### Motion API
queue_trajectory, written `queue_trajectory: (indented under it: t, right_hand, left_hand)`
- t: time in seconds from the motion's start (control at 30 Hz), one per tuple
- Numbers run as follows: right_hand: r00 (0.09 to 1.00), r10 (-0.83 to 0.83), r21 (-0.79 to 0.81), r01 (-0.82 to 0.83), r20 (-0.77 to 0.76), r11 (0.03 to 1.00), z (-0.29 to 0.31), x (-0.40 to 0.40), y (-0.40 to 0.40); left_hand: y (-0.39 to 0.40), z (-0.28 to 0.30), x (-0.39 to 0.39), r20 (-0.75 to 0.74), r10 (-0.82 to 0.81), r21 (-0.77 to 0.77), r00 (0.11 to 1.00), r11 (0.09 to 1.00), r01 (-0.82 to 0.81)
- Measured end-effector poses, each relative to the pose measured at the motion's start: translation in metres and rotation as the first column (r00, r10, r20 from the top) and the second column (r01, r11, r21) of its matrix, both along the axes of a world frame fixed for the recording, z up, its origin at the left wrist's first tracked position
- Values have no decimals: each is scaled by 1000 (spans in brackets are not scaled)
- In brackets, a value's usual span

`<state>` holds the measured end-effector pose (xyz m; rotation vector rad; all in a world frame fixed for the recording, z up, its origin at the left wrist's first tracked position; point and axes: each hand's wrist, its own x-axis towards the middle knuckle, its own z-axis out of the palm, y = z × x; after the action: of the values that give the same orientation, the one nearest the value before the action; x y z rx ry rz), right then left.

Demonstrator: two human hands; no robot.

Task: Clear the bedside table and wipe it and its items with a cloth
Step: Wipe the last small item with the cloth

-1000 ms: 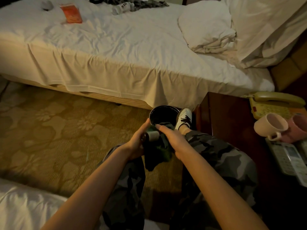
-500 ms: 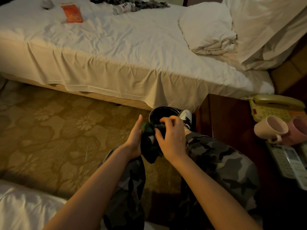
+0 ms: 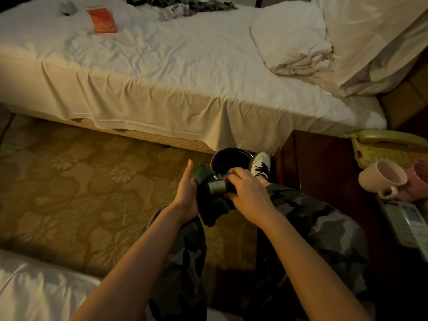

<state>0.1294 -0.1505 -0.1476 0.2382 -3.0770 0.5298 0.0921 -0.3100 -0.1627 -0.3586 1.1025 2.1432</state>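
**Seated person wipes a small cylinder with a dark cloth beside a bedside table**

Seen from a head-worn camera, two bare forearms reach forward over camouflage-patterned trousers (image 3: 324,218). The left hand (image 3: 185,195) has its fingers straight and upright, its palm pressed against a dark green cloth (image 3: 208,200) that hangs down between the knees. The right hand (image 3: 247,193) has its fingers curled down over the cloth and over a small pale grey cylindrical object (image 3: 217,186), grasping it; only the object's left end shows, so what it is cannot be told. Both are held above the patterned beige carpet (image 3: 69,193).

Just beyond the hands, a round black waste bin (image 3: 229,156) stands on the carpet, with a white lace-up shoe (image 3: 260,164) just right of it.

At the right is the dark wooden bedside table (image 3: 324,170). Along its right side sit a yellowish corded telephone (image 3: 389,144), a pale pink ceramic mug (image 3: 382,178) tipped on its side, a darker pink mug (image 3: 419,179) beside it, and nearer, a white keypad device (image 3: 407,223).

Across the far side runs a bed with a rumpled white sheet (image 3: 162,66) and white pillows (image 3: 294,38) at its right. An orange booklet (image 3: 102,19) lies on its far left part.
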Motion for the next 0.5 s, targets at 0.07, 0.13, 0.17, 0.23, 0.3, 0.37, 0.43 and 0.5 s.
queue_trajectory:
  t: [0.07, 0.13, 0.17, 0.23, 0.3, 0.37, 0.43, 0.5]
  right_hand:
    - [999, -41, -65, 42, 15, 997, 4, 1, 4]
    - [996, -28, -125, 38, 81, 991, 7, 6, 5]
    - [995, -6, -139, 21, 104, 990, 7, 9, 3]
    - [996, 17, -90, -8, 93, 996, 2, 13, -3]
    - [999, -24, -40, 26, 45, 999, -3, 12, -8]
    - [995, -98, -73, 100, 30, 992, -6, 11, -10]
    - [985, -168, -103, 171, 37, 980, -8, 9, -11]
    - [970, -241, -118, 244, 41, 962, -10, 8, -11]
  left_hand:
    - [-1, 1, -1, -38, 50, -9, 998, 999, -50]
    - [-1, 1, -2, -70, 48, -15, 996, 999, -49]
    - [0, 0, -2, -87, 22, -25, 996, 999, -24]
    - [1, 0, 1, -124, -60, -63, 990, 997, 52]
    - [1, -1, 3, -155, -120, -91, 981, 990, 107]
    - [1, -1, 3, -177, -129, -103, 976, 988, 112]
    - [1, -1, 2, -194, -133, -109, 972, 988, 113]
    - [1, -2, 4, -203, -166, -120, 965, 982, 144]
